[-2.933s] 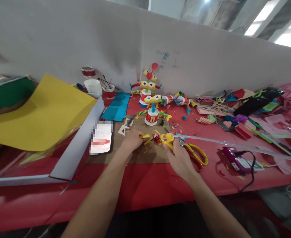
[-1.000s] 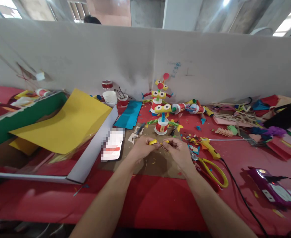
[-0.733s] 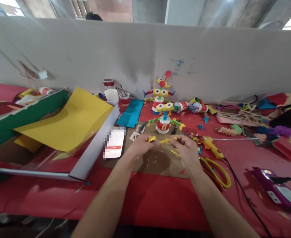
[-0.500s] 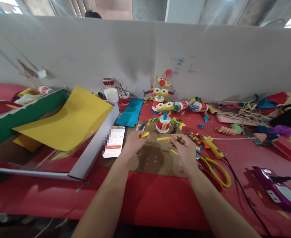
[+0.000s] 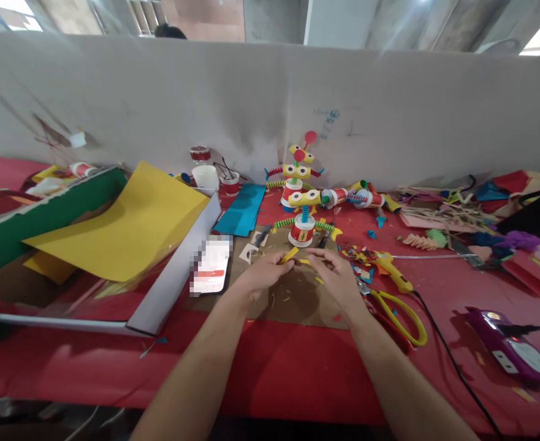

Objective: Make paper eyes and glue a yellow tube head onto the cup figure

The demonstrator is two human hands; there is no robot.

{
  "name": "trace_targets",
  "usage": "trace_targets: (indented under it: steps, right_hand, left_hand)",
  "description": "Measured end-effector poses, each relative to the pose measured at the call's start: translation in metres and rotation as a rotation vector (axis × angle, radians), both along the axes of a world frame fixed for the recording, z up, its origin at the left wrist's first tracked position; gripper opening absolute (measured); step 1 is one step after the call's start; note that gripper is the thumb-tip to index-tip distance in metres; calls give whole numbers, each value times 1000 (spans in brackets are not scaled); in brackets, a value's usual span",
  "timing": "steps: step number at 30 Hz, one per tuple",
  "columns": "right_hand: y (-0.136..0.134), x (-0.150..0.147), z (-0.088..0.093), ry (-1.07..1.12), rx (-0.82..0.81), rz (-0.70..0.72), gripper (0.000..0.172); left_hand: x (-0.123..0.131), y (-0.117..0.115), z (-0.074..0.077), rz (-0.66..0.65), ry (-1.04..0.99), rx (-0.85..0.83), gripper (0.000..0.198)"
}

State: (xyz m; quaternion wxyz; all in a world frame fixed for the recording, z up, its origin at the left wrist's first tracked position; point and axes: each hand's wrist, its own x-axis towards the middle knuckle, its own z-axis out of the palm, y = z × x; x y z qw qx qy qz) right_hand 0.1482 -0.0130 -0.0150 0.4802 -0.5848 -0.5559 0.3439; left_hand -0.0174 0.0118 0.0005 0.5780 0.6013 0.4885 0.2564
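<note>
Both my hands are close together over a brown cardboard mat (image 5: 283, 306). My left hand (image 5: 264, 274) is closed on a small folded yellow paper piece (image 5: 290, 255), pinched between thumb and fingers. Between the fingertips of my right hand (image 5: 334, 274) is a narrow yellow paper strip (image 5: 304, 261), its end pointing to the left hand. Just beyond stands a paper-cup robot figure (image 5: 301, 229) with green folded arms and a yellow head with eyes. A utility knife (image 5: 263, 235) lies on the mat's back left, beside white paper scraps.
Left of the mat lie a phone (image 5: 212, 269) and a box (image 5: 173, 269) with a yellow sheet (image 5: 127, 226). Blue paper (image 5: 242, 208) and more cup figures (image 5: 292, 177) are behind. Scissors (image 5: 405, 318), a glue gun (image 5: 396, 274) and its cord are on the right, with a purple device (image 5: 513, 349).
My left hand has moved right with the yellow piece, and my right hand has shifted slightly left with the strip. The two pieces are now close together.
</note>
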Motion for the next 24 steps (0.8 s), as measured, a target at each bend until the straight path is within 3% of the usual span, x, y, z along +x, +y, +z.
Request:
trace_targets:
  steps: [3, 6, 12, 18, 24]
  right_hand:
    - [-1, -3, 1, 81, -13, 100, 31]
    - [1, -3, -1, 80, -21, 103, 24]
    - [4, 0, -2, 182, -62, 26, 15]
    - [2, -2, 0, 411, -146, 45, 18]
    - [2, -1, 1, 424, -146, 84, 17]
  left_hand:
    - [7, -1, -8, -54, -12, -15, 16]
    - [11, -2, -11, -117, -26, 2, 14]
    - [10, -5, -2, 5, -99, -11, 28]
    - [8, -4, 0, -11, -77, 33, 23]
    - [10, -3, 3, -38, -37, 119, 21]
